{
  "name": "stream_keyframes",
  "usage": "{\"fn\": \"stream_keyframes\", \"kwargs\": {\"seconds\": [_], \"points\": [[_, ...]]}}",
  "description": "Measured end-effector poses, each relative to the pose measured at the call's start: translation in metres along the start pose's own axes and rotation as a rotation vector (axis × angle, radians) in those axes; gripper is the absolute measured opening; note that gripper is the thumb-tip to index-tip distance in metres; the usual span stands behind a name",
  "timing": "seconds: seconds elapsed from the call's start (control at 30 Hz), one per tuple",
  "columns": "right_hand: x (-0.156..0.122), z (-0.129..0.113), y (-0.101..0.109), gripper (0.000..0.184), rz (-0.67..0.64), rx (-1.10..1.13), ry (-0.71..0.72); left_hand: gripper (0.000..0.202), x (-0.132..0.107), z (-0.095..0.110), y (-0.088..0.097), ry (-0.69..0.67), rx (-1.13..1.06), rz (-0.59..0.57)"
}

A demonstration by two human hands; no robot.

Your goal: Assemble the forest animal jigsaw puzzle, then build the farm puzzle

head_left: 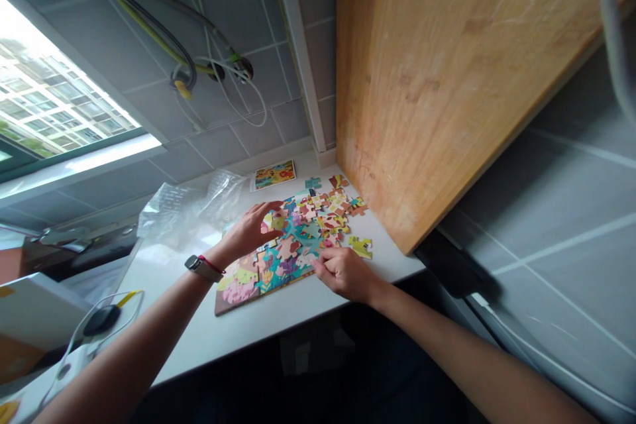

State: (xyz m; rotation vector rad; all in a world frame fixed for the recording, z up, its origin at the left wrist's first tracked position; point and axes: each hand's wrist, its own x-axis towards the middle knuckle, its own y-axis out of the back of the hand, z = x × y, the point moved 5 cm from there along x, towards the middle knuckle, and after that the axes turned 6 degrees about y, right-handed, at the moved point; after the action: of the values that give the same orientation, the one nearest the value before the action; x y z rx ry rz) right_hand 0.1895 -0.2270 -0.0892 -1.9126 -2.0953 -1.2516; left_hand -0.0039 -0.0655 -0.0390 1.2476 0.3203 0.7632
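A colourful jigsaw puzzle (278,265) lies partly assembled on a brown backing board on the white counter (278,324). My left hand (253,228) rests on the puzzle's upper left part, fingers curved, fingertips touching a piece there. My right hand (342,271) sits at the puzzle's right edge, fingers curled in a pinch on a piece against the assembled area. Several loose pieces (338,205) lie scattered beyond the board, and one yellow piece (361,246) lies apart just above my right hand.
A reference picture card (275,175) lies at the back by the tiled wall. A crumpled clear plastic bag (193,212) sits left of the puzzle. A large wooden board (447,79) leans at the right. Cables (106,318) and a window are at left.
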Motion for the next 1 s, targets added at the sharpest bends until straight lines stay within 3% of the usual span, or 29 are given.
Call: {"fn": "stream_keyframes", "kwargs": {"seconds": [0.1,0.23,0.33,0.47,0.6,0.7,0.83,1.0], "points": [[0.002,-0.002,0.003,0.053,0.022,0.037,0.002,0.061,-0.004,0.017,0.004,-0.023,0.015,0.037],[0.004,-0.003,0.010,0.022,0.082,0.151,-0.061,0.064,-0.014,0.050,0.005,-0.070,0.016,0.060],[0.004,-0.003,0.010,0.046,0.104,0.272,-0.111,0.064,-0.022,0.075,0.004,-0.143,0.025,0.037],[0.003,-0.007,0.015,0.037,0.150,0.285,-0.032,0.063,-0.029,0.095,0.004,-0.218,0.012,-0.011],[0.002,-0.007,0.024,0.030,0.215,0.259,-0.030,0.072,-0.029,0.090,0.010,-0.164,-0.023,-0.020],[0.001,-0.001,0.025,0.040,0.237,0.301,-0.085,0.076,-0.030,0.075,0.015,-0.073,-0.038,0.024],[-0.002,0.005,0.019,0.069,0.217,0.355,-0.111,0.033,-0.044,0.054,0.015,0.060,-0.190,0.091],[-0.005,0.007,0.012,0.089,0.131,0.339,-0.104,0.028,-0.073,0.038,0.002,0.283,-0.395,0.088]]}}
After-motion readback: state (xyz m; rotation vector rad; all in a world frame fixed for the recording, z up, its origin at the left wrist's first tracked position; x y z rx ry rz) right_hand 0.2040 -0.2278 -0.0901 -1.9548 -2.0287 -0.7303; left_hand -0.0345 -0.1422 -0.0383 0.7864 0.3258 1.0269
